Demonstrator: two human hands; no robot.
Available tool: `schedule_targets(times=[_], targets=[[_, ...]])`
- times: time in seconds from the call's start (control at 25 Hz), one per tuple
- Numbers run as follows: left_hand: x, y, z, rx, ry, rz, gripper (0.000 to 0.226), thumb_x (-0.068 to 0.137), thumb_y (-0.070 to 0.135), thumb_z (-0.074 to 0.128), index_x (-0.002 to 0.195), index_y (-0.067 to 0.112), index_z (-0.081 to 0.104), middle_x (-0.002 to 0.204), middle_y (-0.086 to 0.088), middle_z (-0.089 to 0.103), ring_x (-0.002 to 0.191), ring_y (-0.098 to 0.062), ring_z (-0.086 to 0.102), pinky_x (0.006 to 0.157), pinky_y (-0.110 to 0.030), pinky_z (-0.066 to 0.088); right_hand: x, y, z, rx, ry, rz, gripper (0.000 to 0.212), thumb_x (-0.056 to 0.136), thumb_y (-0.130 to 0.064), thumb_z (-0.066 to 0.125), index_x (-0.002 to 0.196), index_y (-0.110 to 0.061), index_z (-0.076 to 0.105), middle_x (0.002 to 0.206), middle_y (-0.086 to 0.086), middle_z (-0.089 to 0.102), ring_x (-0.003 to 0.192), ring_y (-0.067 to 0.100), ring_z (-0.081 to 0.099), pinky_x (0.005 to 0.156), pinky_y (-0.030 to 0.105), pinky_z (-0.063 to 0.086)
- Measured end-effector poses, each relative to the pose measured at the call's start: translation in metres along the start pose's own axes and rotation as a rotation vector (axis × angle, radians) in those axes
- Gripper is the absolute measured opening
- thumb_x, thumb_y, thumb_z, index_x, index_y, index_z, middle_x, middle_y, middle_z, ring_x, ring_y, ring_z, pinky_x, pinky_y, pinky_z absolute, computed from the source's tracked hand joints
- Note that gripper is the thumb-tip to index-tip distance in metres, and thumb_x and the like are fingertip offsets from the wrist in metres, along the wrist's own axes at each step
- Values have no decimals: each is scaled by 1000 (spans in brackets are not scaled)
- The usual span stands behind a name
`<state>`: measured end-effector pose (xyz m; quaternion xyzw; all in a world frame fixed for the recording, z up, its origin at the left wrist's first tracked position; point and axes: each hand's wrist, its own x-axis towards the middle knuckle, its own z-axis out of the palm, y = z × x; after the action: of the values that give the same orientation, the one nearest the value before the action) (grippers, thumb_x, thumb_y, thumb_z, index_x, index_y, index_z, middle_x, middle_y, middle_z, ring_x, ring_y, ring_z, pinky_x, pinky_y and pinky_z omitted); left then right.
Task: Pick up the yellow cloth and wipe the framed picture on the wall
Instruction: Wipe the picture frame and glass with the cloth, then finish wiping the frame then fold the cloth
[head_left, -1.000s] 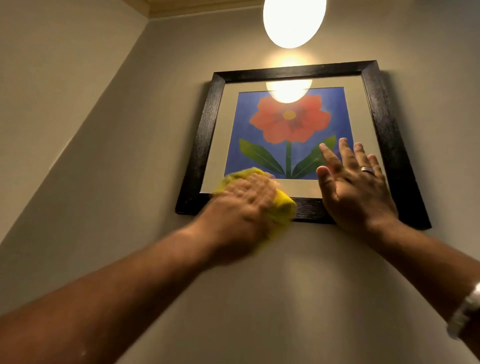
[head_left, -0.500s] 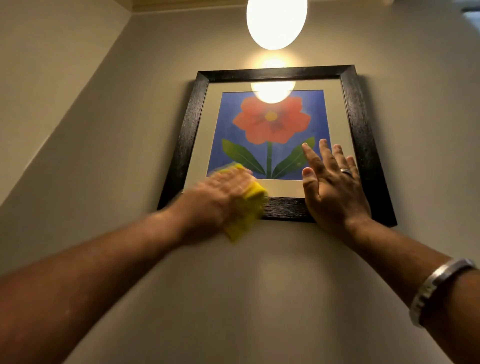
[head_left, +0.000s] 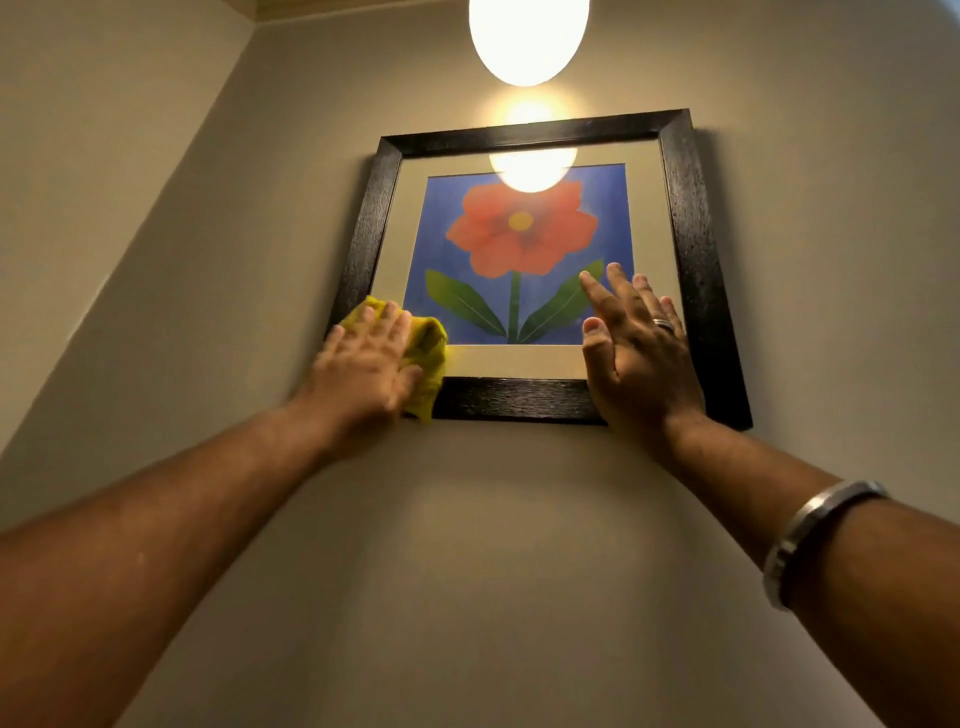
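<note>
A framed picture (head_left: 691, 234) with a black frame, a beige mat and a red flower on blue hangs on the wall above me. My left hand (head_left: 366, 366) presses a crumpled yellow cloth (head_left: 428, 353) onto the frame's lower left corner, fingers spread over it. Most of the cloth is hidden under that hand. My right hand (head_left: 636, 353) lies flat on the glass and bottom rail at the lower right, fingers apart, a ring on one finger and holding nothing.
A lit oval lamp (head_left: 529, 36) hangs above the frame and reflects in the glass. A side wall (head_left: 104, 130) meets the picture wall at a corner on the left. A metal bracelet (head_left: 810, 535) circles my right wrist.
My left hand has slid the cloth leftward along the frame's bottom, from near the middle to the lower left corner. My right hand stays flat on the lower right.
</note>
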<state>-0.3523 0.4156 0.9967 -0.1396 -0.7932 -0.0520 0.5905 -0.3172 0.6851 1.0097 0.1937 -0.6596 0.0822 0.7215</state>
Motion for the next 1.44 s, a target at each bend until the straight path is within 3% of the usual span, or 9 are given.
schedule_targets(times=[0.12,0.24,0.44,0.68,0.88,0.96,1.08,1.24,1.44], targets=[[-37,37,22,-133,-15,162,74,88,47,21,151,18,-5,160,-3,-14,147,-17,-16,120,-38,-7,-10,-2,-7,-28,26,-157,43,91,-47,36,125,-30,56,136,1,55,125,27,48,101,43,32],[-36,38,3,-337,-107,143,75,82,37,23,151,17,2,162,-4,-8,147,-17,-14,118,-33,-6,-22,-19,-7,-72,-42,-215,46,85,-63,40,102,-32,69,108,-3,63,100,26,55,79,37,29],[-25,35,-26,-268,-133,238,59,92,9,56,146,14,34,158,-12,27,145,-28,23,115,-33,23,-4,-69,7,-122,-181,-26,61,80,-73,34,71,-20,65,80,5,62,82,28,53,70,37,27],[-42,16,-59,-130,-39,87,63,73,32,79,129,26,52,135,-5,57,120,-27,53,97,-46,49,4,-89,4,265,-519,35,13,86,-23,58,98,-20,58,106,12,66,91,30,57,71,33,42],[-102,-36,-104,-179,-253,39,20,71,31,81,78,27,63,74,10,61,71,-14,60,57,-22,45,-34,-157,16,637,-750,15,23,85,-21,65,102,-19,49,111,9,59,93,20,58,63,22,49],[-140,-72,-123,-204,-302,-35,15,72,27,79,75,29,65,71,12,61,68,-14,61,55,-19,44,-54,-206,29,825,-881,51,40,81,-29,71,115,-20,51,107,5,62,95,19,63,70,26,56],[-206,-141,-144,-288,-414,-241,13,71,19,80,83,23,74,76,6,70,74,-15,66,61,-25,55,-86,-290,62,801,-995,-67,26,83,-22,69,107,-18,63,92,0,64,78,17,66,63,27,58],[-341,-257,-156,-367,-584,-581,25,74,24,80,97,19,75,87,7,74,81,-11,70,65,-21,56,-177,-433,126,869,-1140,-123,23,89,-17,60,112,-17,62,92,-2,57,70,13,56,47,9,45],[-603,-360,-122,-311,-742,-964,31,67,18,85,95,10,75,89,-3,73,83,-15,65,72,-28,53,-414,-615,192,1190,-1660,177,24,91,-5,52,113,-9,62,98,13,57,78,27,59,49,28,53]])
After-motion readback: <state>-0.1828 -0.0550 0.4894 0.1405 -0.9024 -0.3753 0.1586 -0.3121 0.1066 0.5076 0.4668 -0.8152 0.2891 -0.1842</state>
